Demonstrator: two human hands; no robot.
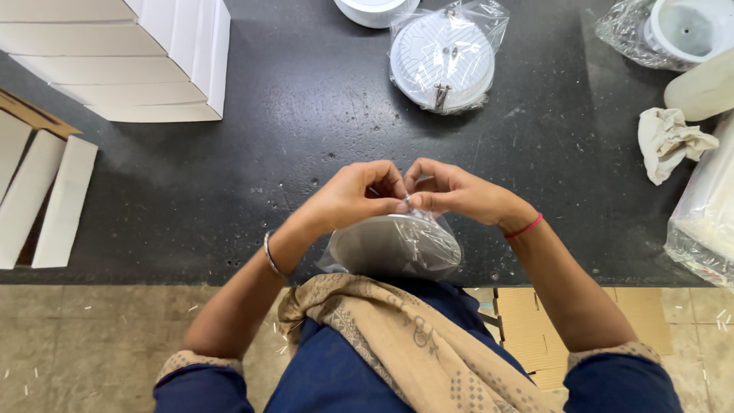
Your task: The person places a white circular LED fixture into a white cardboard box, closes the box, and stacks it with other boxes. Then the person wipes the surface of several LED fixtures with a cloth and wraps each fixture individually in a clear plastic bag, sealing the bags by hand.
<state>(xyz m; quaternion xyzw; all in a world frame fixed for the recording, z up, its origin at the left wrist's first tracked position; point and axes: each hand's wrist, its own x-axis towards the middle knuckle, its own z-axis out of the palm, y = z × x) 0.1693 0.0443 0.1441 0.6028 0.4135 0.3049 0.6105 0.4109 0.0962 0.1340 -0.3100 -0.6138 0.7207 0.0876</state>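
Both hands met at the near edge of the dark table (pixel 229 176). The left hand (pixel 348 197) and the right hand (pixel 451 191) had their fingers closed tight, pinching the top of a clear plastic bag (pixel 413 241). Inside it sat a round white lamp (pixel 382 246), just below the hands. To do this well, the pinch should stay small and firm, and the bag should stay snug. 1 more bagged lamp (pixel 443 57) lay farther back.

Both forearms angle inward over the counter's near edge; the left hand (pixel 353 196) and right hand (pixel 451 191) meet fingertip to fingertip, each grip pinched closed.
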